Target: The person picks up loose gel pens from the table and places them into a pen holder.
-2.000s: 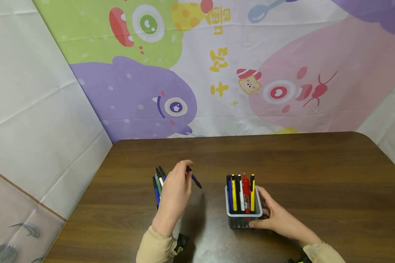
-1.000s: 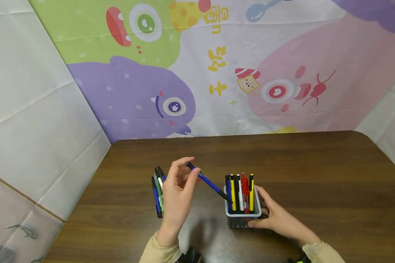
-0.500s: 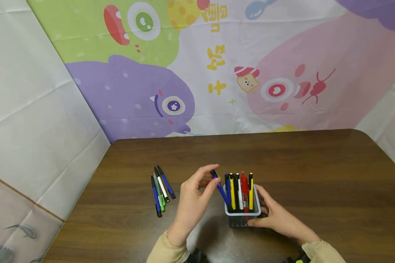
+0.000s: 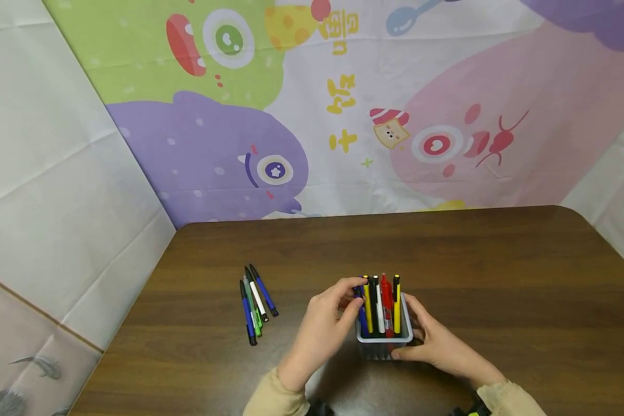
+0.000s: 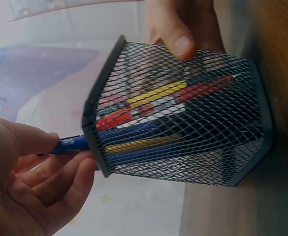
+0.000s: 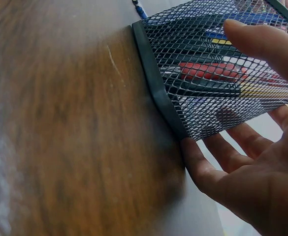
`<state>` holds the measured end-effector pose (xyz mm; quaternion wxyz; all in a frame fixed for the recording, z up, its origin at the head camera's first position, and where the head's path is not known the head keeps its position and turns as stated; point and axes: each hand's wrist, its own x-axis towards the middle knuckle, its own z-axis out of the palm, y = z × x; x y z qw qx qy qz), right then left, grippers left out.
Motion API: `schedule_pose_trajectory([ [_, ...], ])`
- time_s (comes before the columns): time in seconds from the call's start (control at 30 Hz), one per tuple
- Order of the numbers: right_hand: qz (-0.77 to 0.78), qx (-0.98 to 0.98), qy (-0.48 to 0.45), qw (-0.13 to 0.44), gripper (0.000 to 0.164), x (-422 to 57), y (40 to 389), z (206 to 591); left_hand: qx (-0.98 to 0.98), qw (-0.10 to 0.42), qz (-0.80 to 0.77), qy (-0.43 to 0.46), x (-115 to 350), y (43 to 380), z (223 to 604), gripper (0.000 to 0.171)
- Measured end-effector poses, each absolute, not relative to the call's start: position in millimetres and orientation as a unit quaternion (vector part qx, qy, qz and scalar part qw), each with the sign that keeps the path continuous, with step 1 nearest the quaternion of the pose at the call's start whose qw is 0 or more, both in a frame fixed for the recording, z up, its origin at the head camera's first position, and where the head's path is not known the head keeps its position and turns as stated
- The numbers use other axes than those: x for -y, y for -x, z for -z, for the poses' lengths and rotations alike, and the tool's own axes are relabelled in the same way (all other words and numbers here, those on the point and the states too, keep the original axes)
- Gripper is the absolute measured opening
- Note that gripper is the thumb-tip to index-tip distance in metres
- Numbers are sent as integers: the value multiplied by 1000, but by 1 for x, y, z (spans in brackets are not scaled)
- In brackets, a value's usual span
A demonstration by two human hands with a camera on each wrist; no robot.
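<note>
A mesh pen holder [image 4: 385,340] with a pale rim stands upright on the table. Inside it are several pens, among them a red pen [image 4: 387,306], a white pen [image 4: 380,315] and a yellow pen [image 4: 397,306]. My left hand [image 4: 322,320] is at the holder's left side, its thumb and fingers pinching the top of a blue pen [image 5: 74,143] whose lower part is inside the mesh. My right hand [image 4: 439,346] grips the holder from the right, thumb on the near side. The right wrist view shows that thumb and fingers against the mesh [image 6: 208,110].
Several loose pens lie close together on the left of the brown table [image 4: 473,260]: a blue pen [image 4: 248,318], a green pen [image 4: 257,326], a white pen [image 4: 256,297] and another blue pen [image 4: 264,293]. A cartoon-printed cloth [image 4: 353,190] hangs behind the table.
My left hand has carried the blue pen rightward from near the loose pens and lowered it into the holder. My right hand has kept its grip on the holder.
</note>
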<state>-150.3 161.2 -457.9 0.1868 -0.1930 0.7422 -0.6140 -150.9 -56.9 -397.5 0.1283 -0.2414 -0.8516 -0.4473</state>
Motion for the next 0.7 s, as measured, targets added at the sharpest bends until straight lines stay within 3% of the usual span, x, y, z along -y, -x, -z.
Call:
schedule_pose_trajectory([
  [0.4, 624, -733, 200, 184, 92, -160, 151, 459, 863, 163, 409, 247, 51, 149, 403, 20],
  [0.7, 607, -749, 191, 183, 93, -161, 151, 459, 881, 254, 319, 238, 50, 152, 408, 23],
])
